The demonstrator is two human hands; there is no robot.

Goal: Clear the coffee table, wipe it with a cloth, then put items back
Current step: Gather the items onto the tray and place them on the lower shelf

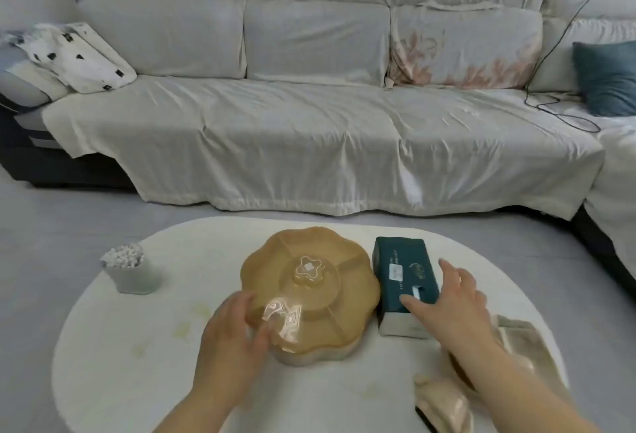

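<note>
A white oval coffee table (144,374) carries yellowish stains on its left half. At its middle stands an amber flower-shaped snack box (330,281) with a clear lid. My left hand (230,339) touches the box's near left edge, fingers spread. To the right lies a dark green tissue pack (399,267); my right hand (454,298) rests over its near right side, fingers apart. A grey cup of cotton swabs (132,271) stands at the table's left. A beige cloth (444,405) lies crumpled under my right forearm at the near right.
A long sofa (309,129) draped in a pale sheet runs behind the table, with a spotted pillow (82,57) at the left and a teal cushion (609,78) at the right. A black cable (557,109) lies on the seat. Grey floor (44,226) surrounds the table.
</note>
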